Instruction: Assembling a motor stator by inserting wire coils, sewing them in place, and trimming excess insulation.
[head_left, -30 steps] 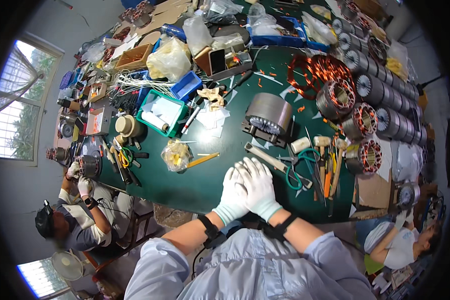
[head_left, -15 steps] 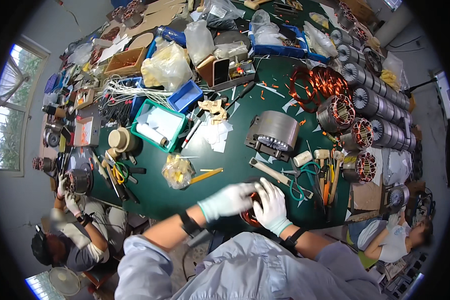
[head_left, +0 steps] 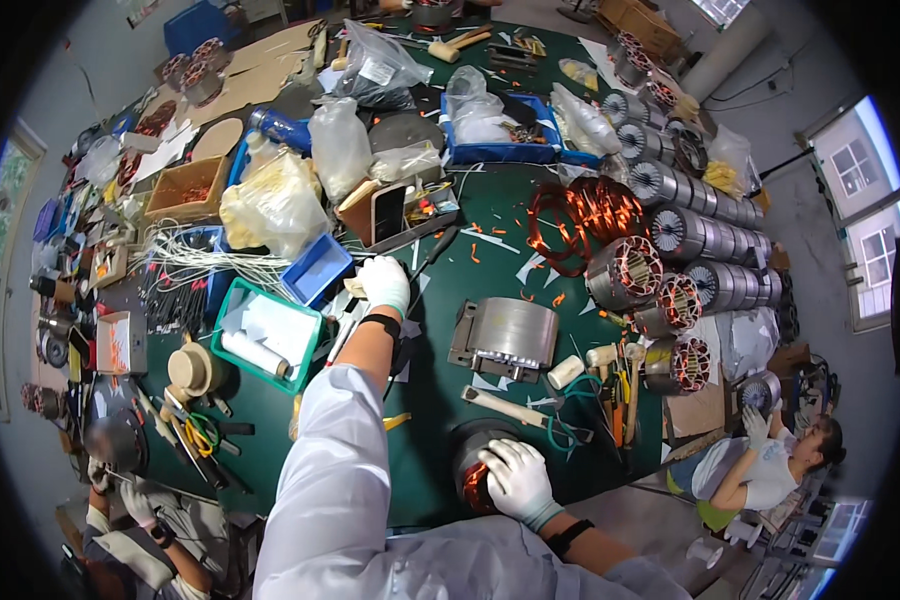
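My right hand [head_left: 518, 482], in a white glove, curls over the near right rim of a dark metal stator [head_left: 467, 444] at the table's front edge. Copper windings [head_left: 476, 487] show beside its fingers. My left arm stretches far across the table. My gloved left hand [head_left: 384, 284] is over a small pile of tan crumpled pieces [head_left: 354, 287], next to a blue tray [head_left: 316, 268]; its fingertips are hidden. White paper slips and a marker [head_left: 341, 340] lie beside the left forearm. A larger steel stator housing [head_left: 513, 332] sits right of that arm.
Right of the housing lie a hammer [head_left: 505, 407], green-handled scissors [head_left: 567, 432] and mallets. Wound stators [head_left: 623, 272] and loose copper coils [head_left: 582, 225] line the right side. A green tray [head_left: 267, 335] stands left of my arm. Two people sit at the lower left and right.
My left hand has left the stator and reached forward to the tan pieces. My right hand stays at the stator. The whole view has shifted with my head.
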`<control>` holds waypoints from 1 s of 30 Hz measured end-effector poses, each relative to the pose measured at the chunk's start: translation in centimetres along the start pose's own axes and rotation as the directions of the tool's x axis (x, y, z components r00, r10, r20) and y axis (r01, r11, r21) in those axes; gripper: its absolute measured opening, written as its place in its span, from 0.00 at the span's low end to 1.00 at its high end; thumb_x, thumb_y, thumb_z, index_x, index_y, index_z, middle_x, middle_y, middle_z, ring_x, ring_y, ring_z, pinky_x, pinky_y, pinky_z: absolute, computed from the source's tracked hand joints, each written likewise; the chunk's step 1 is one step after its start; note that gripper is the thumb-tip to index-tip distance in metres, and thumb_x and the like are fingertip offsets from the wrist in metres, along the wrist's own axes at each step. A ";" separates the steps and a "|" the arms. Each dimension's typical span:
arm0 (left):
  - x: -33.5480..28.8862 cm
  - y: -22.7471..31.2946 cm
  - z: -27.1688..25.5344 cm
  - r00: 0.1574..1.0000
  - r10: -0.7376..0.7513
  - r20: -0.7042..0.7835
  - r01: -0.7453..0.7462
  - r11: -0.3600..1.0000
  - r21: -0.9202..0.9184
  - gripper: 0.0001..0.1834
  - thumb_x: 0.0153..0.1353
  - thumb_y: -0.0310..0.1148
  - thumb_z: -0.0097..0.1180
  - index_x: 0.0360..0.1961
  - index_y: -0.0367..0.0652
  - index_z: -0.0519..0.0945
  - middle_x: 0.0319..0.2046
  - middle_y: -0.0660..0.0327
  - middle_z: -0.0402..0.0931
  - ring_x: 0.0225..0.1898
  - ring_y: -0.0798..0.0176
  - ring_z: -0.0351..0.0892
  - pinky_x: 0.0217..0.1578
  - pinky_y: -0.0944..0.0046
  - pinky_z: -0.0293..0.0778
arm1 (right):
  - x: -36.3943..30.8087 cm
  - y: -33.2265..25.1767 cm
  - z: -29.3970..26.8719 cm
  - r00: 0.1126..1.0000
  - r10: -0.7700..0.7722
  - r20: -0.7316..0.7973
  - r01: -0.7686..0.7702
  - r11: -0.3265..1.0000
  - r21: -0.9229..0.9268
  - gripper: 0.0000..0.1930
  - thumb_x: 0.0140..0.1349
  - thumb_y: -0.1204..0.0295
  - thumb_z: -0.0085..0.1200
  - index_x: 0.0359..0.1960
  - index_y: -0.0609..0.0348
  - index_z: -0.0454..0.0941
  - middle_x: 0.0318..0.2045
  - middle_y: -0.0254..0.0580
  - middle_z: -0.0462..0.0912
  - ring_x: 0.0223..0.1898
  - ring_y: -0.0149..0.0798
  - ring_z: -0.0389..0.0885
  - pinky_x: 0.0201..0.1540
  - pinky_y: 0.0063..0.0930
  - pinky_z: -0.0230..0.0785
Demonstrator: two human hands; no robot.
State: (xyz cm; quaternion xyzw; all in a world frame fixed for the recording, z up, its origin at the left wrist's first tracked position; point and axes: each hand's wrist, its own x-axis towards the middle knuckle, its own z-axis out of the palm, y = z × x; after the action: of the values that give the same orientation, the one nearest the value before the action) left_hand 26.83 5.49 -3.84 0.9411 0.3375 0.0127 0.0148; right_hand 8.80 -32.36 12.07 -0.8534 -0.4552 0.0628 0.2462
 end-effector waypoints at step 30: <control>-33.1 -5.3 -32.0 0.783 0.576 -0.234 -0.453 0.271 -0.850 0.24 0.74 0.42 0.53 0.63 0.37 0.76 0.58 0.46 0.77 0.59 0.47 0.78 0.59 0.57 0.74 | 3.4 -12.0 -12.5 0.882 0.373 0.290 -0.387 0.219 0.896 0.10 0.63 0.84 0.63 0.41 0.65 0.75 0.36 0.38 0.82 0.31 0.25 0.81 0.34 0.20 0.75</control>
State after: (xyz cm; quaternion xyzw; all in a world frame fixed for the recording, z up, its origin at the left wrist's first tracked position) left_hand -3.11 -10.85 27.47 0.8504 -0.0436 0.1301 0.5079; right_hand 5.92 -28.58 29.07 -0.6349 -0.1131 0.3762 0.6653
